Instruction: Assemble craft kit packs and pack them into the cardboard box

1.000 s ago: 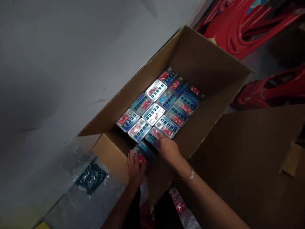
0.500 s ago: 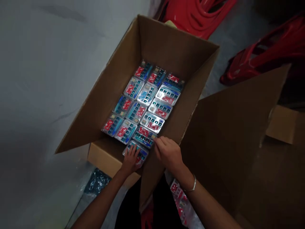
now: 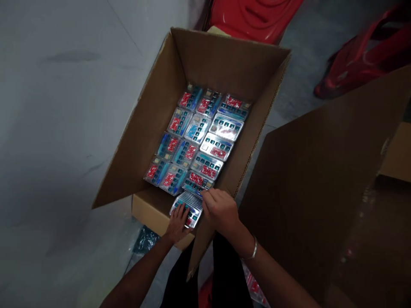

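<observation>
An open cardboard box [image 3: 150, 124] stands on the floor, its bottom lined with several clear plastic packs [image 3: 205, 137] showing red and teal parts. My left hand [image 3: 178, 222] lies with spread fingers on the nearest pack [image 3: 189, 204] at the box's near end. My right hand [image 3: 220, 209] has curled fingers pinching the right edge of that same pack. A silver bracelet [image 3: 252, 253] is on my right wrist.
Red plastic chairs [image 3: 257, 17] stand beyond the box and at the far right [image 3: 356, 60]. A large cardboard flap [image 3: 321, 179] spreads to the right. A plastic bag with more packs [image 3: 144, 239] lies on the grey floor by my left arm.
The view has shifted so the box sits more upright in frame. Both hands stay on the nearest pack, which has slid a little further into the row.
</observation>
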Demonstrator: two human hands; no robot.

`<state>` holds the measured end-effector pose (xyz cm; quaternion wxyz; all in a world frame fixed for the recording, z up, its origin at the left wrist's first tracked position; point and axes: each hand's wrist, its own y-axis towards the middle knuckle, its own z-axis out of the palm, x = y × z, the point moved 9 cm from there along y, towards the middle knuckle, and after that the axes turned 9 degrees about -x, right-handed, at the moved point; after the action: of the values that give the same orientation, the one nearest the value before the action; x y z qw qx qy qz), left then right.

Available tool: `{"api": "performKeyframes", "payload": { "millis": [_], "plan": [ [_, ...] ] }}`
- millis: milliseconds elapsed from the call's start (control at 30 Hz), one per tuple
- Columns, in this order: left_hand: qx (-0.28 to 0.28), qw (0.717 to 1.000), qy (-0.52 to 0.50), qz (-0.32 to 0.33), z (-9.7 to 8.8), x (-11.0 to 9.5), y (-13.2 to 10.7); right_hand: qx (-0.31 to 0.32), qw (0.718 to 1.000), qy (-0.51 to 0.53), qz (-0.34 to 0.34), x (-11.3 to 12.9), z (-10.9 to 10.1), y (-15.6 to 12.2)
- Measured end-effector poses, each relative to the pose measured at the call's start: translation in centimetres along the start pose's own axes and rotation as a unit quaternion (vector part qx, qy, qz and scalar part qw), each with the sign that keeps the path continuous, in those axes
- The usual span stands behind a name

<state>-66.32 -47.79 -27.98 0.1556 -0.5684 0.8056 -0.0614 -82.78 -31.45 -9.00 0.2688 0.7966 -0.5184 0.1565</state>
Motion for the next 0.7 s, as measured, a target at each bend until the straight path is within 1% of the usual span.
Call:
{"api": "performKeyframes", "payload": {
  "millis": [100,200,267,367,433,467,533,600,633,667,700],
  "plan": [
    [0.004,1.0,-0.017,-0.011,-0.9,0.6,0.9,-0.009,1.0,0.006,-0.004,0.0,-0.2,0.1],
    [0.011,0.998,-0.025,-0.058,-1.6,1.6,2.0,-0.014,1.0,0.013,-0.007,0.1,-0.4,0.1],
    [0.027,0.995,-0.029,-0.094,-1.6,2.0,2.7,-0.016,1.0,0.017,-0.007,0.1,-0.4,0.1],
    [0.05,0.989,-0.042,-0.13,-1.2,1.8,3.2,-0.012,1.0,0.022,-0.006,0.2,-0.2,0.1],
    [0.039,0.987,-0.061,-0.144,-1.3,1.6,3.4,-0.007,1.0,0.022,-0.003,0.1,-0.1,-0.1],
    [0.024,0.986,-0.076,-0.149,-1.5,1.6,3.4,-0.005,1.0,0.02,-0.001,0.0,-0.1,-0.1],
    [-0.027,0.978,-0.116,-0.17,-2.3,2.3,3.5,-0.003,1.0,0.012,0.002,-0.3,-0.3,-0.3],
    [-0.093,0.955,-0.163,-0.228,-3.2,4.0,3.4,0.002,1.0,0.005,0.003,-0.5,-0.4,-0.5],
    [-0.113,0.934,-0.192,-0.278,-3.1,5.2,3.1,0.002,1.0,0.002,0.003,-0.6,-0.4,-0.6],
    [-0.119,0.907,-0.223,-0.336,-2.7,6.5,2.8,0.003,1.0,-0.003,0.002,-0.6,-0.4,-0.6],
    [-0.109,0.878,-0.253,-0.392,-1.8,7.6,2.3,0.003,1.0,-0.01,0.001,-0.6,-0.3,-0.7]
  ]
}}
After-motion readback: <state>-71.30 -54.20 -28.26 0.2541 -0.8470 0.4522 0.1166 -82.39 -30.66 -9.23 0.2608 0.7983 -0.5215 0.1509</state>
